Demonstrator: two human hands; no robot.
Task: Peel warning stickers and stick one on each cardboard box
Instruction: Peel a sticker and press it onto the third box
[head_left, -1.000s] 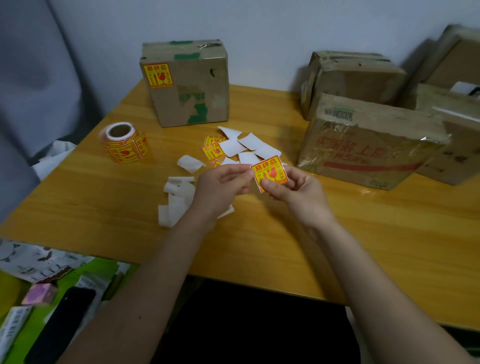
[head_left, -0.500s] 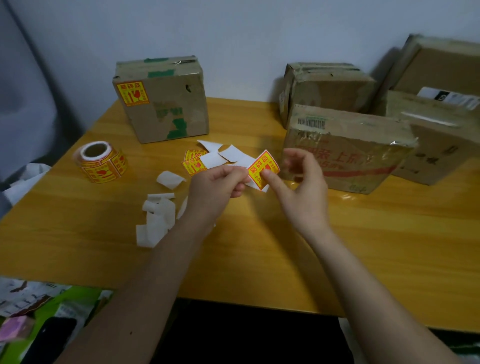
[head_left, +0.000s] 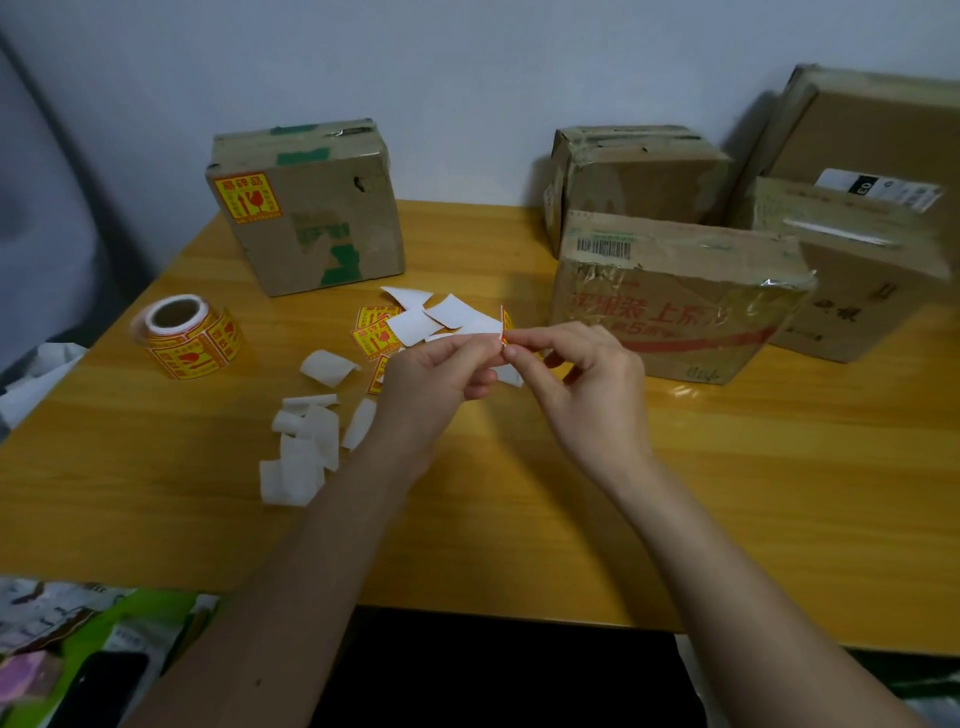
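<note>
Spanning the frame, the wooden table (head_left: 727, 493) carries cardboard boxes (head_left: 670, 296) at upper right and a labelled box (head_left: 311, 213) at upper left. At centre, the left hand (head_left: 431, 384) and right hand (head_left: 587, 384) pinch one sticker (head_left: 505, 326) edge-on between fingertips.

Yellow warning sticker (head_left: 249, 198) on the left cardboard box (head_left: 306, 213): red characters 易碎品 above a broken-glass sign; barcode label (head_left: 604, 246) and red print "上乐" on the nearest right box (head_left: 670, 306); "03" on a white label (head_left: 878, 189) further back
</note>
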